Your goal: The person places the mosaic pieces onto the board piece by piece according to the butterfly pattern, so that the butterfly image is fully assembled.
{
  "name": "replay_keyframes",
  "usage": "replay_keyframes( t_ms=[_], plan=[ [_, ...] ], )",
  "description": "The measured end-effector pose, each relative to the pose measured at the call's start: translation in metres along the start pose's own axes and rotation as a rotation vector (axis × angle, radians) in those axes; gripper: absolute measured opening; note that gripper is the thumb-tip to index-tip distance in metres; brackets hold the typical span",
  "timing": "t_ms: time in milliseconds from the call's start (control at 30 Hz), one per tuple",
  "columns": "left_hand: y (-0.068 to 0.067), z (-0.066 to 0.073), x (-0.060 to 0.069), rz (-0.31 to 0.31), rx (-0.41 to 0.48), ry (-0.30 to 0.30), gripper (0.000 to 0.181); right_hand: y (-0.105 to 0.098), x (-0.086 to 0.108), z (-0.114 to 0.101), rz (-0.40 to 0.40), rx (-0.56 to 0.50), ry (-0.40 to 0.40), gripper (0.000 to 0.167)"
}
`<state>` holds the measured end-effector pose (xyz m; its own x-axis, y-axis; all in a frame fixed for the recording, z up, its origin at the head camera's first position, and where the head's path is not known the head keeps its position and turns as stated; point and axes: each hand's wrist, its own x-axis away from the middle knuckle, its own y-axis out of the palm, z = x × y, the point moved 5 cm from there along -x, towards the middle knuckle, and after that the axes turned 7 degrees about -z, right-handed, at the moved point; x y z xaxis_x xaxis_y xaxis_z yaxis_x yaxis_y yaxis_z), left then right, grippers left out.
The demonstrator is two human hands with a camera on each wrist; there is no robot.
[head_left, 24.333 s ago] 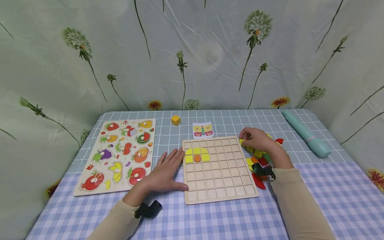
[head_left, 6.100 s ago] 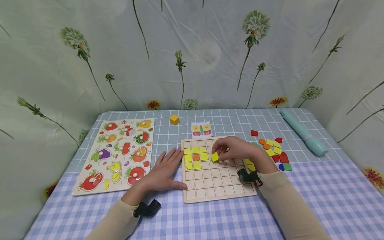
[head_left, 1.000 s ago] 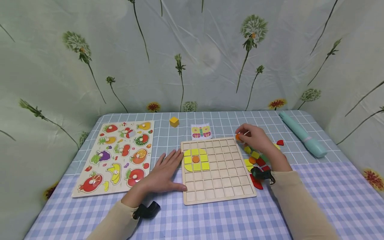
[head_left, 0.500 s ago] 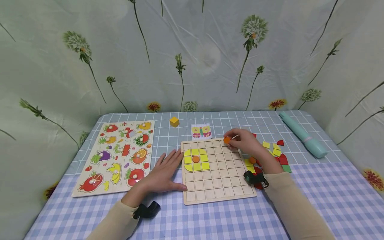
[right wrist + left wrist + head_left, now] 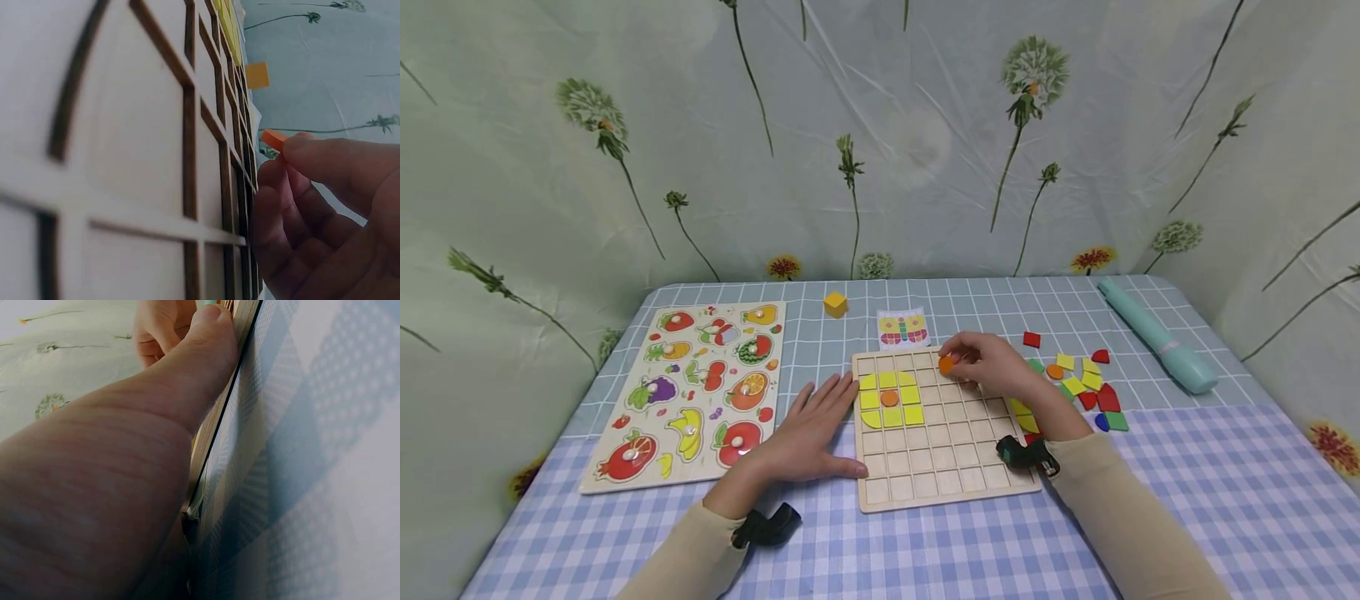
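Note:
A wooden grid board [image 5: 951, 482] lies in the middle of the table. Yellow pieces [image 5: 888, 379] fill cells at its upper left, around an orange disc [image 5: 889, 398]. My right hand [image 5: 992, 364] is over the board's upper part and pinches another orange disc [image 5: 947, 365] between thumb and fingers; the right wrist view also shows this disc [image 5: 273, 139] at the fingertips. My left hand [image 5: 808, 437] lies spread at the board's left edge, fingertips and thumb touching it. In the left wrist view the left hand's thumb [image 5: 194, 369] lies along the board's edge.
A fruit puzzle board [image 5: 681, 392] is at the left. Behind the grid board are a yellow cube [image 5: 836, 305] and a butterfly picture card [image 5: 903, 327]. Loose red, yellow, green, orange and blue pieces [image 5: 1073, 386] lie at the right, beside a teal cylindrical object [image 5: 1159, 337].
From the loose pieces, my right hand has moved left over the board with the orange disc. Compared with the older frames, more yellow pieces sit in the grid. My left hand has stayed put.

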<state>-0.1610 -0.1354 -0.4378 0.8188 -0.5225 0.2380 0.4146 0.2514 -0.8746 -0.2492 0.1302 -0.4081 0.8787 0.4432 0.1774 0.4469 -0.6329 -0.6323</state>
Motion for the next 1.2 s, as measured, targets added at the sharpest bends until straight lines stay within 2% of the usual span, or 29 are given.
replay_keyframes(
  t_ms=[200,733,1033,1200],
  plan=[
    [0.000,0.000,0.000,-0.007,-0.006,-0.001,0.121,0.009,-0.001,-0.005,0.006,0.041,-0.046,0.022],
    [-0.001,-0.001,0.000,-0.014,-0.004,-0.014,0.123,0.021,-0.004,-0.009,0.031,0.098,-0.083,0.020],
    [0.000,-0.001,0.001,-0.003,-0.003,-0.001,0.123,0.022,-0.002,-0.011,-0.005,0.140,-0.091,0.023],
    [0.000,-0.001,0.001,-0.006,-0.002,-0.006,0.123,0.020,0.000,-0.013,-0.037,0.123,-0.108,0.024]
  ],
)
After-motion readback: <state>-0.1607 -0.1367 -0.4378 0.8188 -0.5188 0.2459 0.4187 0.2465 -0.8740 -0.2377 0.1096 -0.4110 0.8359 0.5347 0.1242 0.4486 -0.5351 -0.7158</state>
